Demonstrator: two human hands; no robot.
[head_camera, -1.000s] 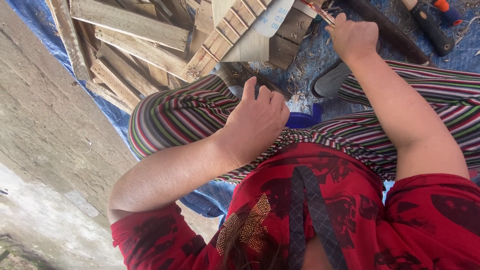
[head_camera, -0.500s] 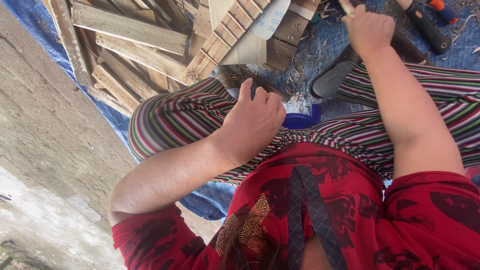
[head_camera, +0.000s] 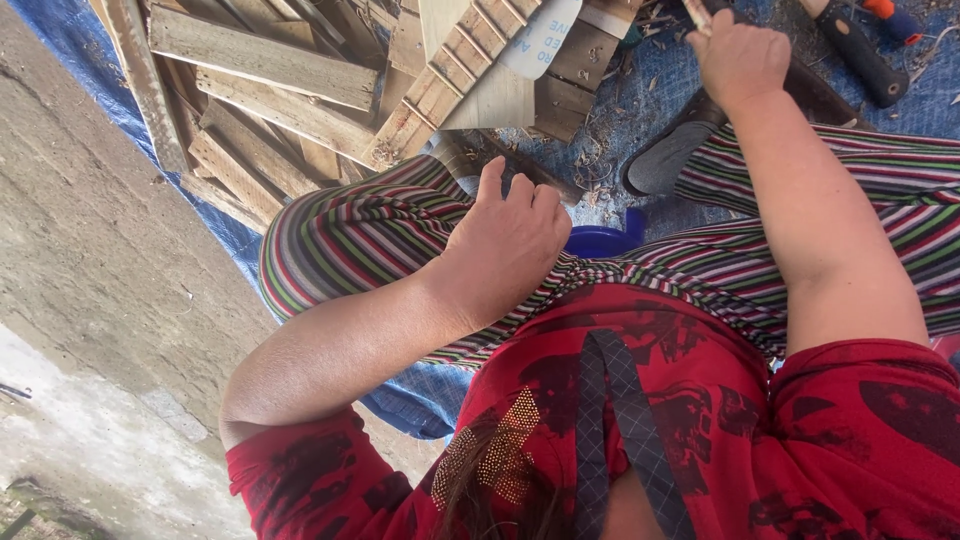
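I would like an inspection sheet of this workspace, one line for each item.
Surface: blue tarp on the ground, strewn with wood shavings.
Job's things: thin stick in the right hand; what the left hand holds is hidden.
Clutter: pile of wooden planks, slatted wooden piece, black-handled tool, blue container between the legs, grey shoe.
Grippers: left hand curled on the striped trouser knee; right hand closed at the stick.
Cables: nothing seen.
Surroundings: concrete floor beside the tarp.
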